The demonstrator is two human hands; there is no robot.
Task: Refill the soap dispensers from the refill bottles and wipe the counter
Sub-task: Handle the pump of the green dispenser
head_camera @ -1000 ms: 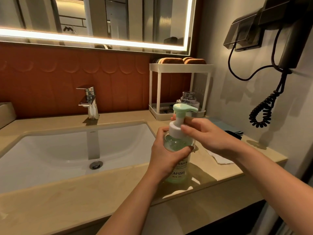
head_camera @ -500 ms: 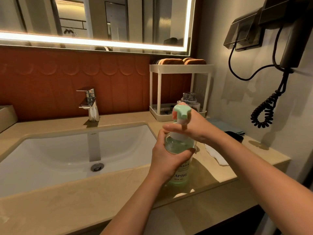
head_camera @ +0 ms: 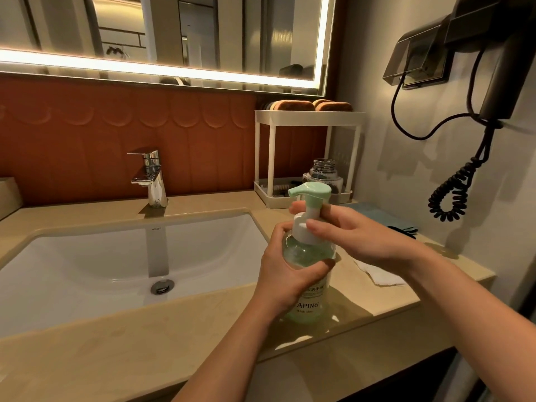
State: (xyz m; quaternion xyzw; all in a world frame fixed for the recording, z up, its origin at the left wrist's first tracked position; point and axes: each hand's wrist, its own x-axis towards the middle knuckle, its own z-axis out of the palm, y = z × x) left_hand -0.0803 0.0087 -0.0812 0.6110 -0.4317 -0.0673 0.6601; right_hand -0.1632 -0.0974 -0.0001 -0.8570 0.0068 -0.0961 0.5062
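Both hands are on the soap dispenser (head_camera: pixel 303 252): the left hand (head_camera: pixel 285 274) wraps around its clear green body, and the right hand (head_camera: pixel 356 236) curls its fingers round the white collar (head_camera: pixel 300 227) under the mint pump (head_camera: pixel 314 192). The dispenser stands upright on the surface (head_camera: pixel 145 358), near the front edge, right of the sink (head_camera: pixel 101 256). Behind it, an uncapped clear bottle (head_camera: pixel 322 172) sits by the white rack (head_camera: pixel 307 114). A white cloth (head_camera: pixel 383 275) lies under the right wrist.
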